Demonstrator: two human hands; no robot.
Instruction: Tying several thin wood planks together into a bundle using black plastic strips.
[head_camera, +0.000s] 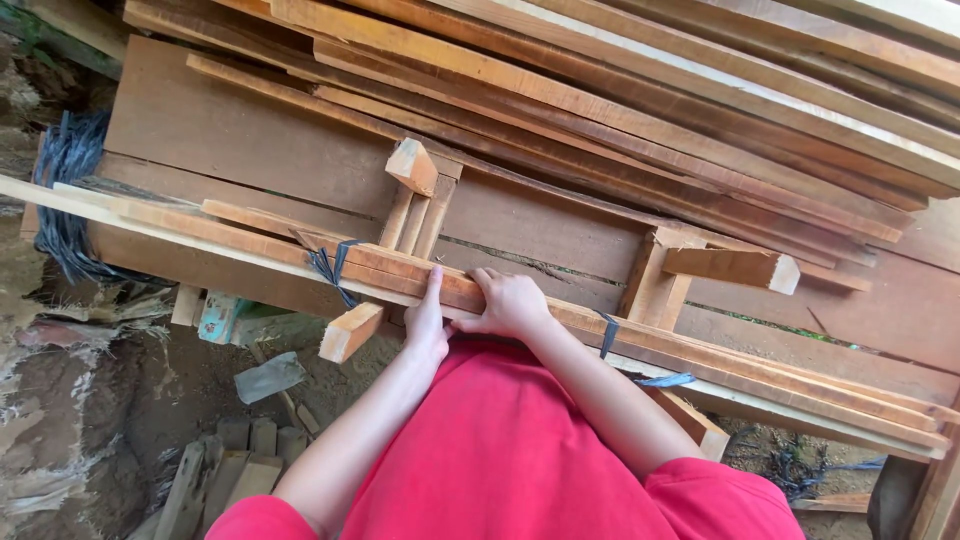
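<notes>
A long bundle of thin wooden slats (250, 232) runs from the left edge down to the lower right, tied with dark straps (335, 265). My right hand (510, 303) curls over the top of the bundle near its middle. Just to the left, my left hand (428, 325) grips the bundle's near edge, with one finger pointing up along the slats. The hands are almost touching each other. My red shirt (500, 450) fills the bottom of the view.
A stack of long planks (640, 90) lies behind the bundle, above a wide brown board (240, 140). Short wooden posts (655, 285) and a block (412, 165) stick out. Short wood offcuts (235, 460) lie on the dirt ground; dark strapping (65, 170) hangs at the left.
</notes>
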